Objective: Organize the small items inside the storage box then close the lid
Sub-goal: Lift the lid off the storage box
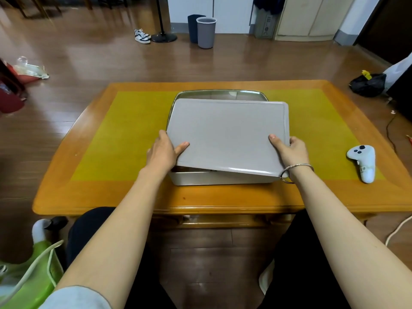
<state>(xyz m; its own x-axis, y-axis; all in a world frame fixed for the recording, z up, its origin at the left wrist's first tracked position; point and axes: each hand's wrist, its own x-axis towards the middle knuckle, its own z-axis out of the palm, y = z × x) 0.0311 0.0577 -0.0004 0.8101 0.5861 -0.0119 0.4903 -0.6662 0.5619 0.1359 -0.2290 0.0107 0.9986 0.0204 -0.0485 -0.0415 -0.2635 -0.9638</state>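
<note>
At the middle of the low wooden table [66,197], on its yellow-green mat [124,134], stood the pale storage box [218,178]. Its grey lid [227,132] was held above it at a slant and skewed to the right, so that the lid's near edge overhung the box's front wall and a dark gap showed under that edge on the left. Behind the lid, toward the table's far edge, the box's back rim and a strip of its inside could be seen; what lay in the box was hidden.

Both hands were clamped on the lid. The left hand [163,152] gripped the lid's left edge close to its near corner, thumb pressed flat on top and the fingers curled out of sight below. The right hand [289,150] held the right edge the same way, thumb on the upper face and fingers wrapped round the side. A thin silver bracelet [296,169] circled the right wrist, touching the lid's near right corner.

Toward the table's right edge, well apart from the box, a white handheld controller [363,161] lay on the mat. Beyond the far edge, on the wooden floor, stood a grey bin [206,32] just beside a darker one, with a pair of sneakers [142,36] further left.
</note>
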